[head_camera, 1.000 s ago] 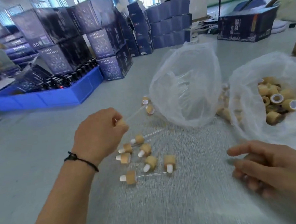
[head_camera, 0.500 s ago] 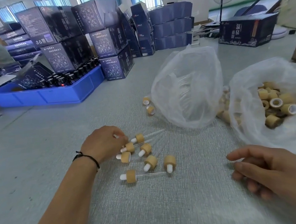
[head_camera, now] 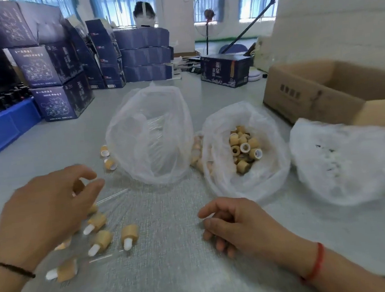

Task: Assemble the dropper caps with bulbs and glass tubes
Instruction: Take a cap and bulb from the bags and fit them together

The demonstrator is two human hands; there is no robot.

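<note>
L hand [head_camera: 44, 207], fingers loosely spread, holds nothing, hovers over the finished droppers [head_camera: 101, 239] lying on the worktop [head_camera: 164, 278], bulbs mostly toward the person, tubes pointing away. Tube bag [head_camera: 149, 136] sits ahead w/ open room in front. R hand [head_camera: 239, 223], fingers loosely curled, apparently empty, rests on the worktop; cap bag [head_camera: 246, 150] lies just ahead of it, mouth up, so R is nearer for the next cap. Bulb bag [head_camera: 343, 159] is far right, cardboard box [head_camera: 322, 91] behind it.
</note>
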